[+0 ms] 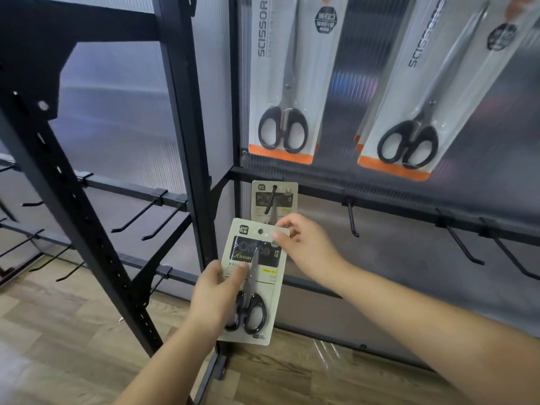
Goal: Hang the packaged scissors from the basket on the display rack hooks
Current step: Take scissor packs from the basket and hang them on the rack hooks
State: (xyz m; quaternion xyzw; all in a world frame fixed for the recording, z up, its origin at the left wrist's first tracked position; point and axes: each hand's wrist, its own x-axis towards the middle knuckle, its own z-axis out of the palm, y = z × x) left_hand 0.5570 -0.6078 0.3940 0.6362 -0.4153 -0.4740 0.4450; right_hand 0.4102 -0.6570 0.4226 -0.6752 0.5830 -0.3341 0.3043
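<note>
Centrally, both hands held one packaged pair of office scissors [253, 283] in front of the black display rack [201, 141]. The left hand [214, 290] gripped the card at its left edge near the middle, thumb curled over the front across the blister. The right hand [304, 244] pinched the upper right corner of the card between thumb and curled fingers [287, 226]. The card's round hanging hole [260, 231] lay just below and in front of the occupied hook [271, 198], on which one identical pack [274, 200] already hung from the lower rail [380, 200].

Two larger scissor packs [285, 83] hung from a higher row. Empty hooks [353, 220] stood along the same rail to the right. Further bare hooks [137, 216] lined the adjoining bay at left, above a wood-pattern floor [58, 331]. No basket was in view.

The step in hand appeared to be threading the hole onto the hook tip. To do it well, the card would probably need lifting until the hole met the upturned tip, kept square to the prong, then slid back against the hanging pack. The right hand's corner pinch sat close to the hole and risked blocking the tip. The left hand's steadying grip should have prevented the card from swinging.
</note>
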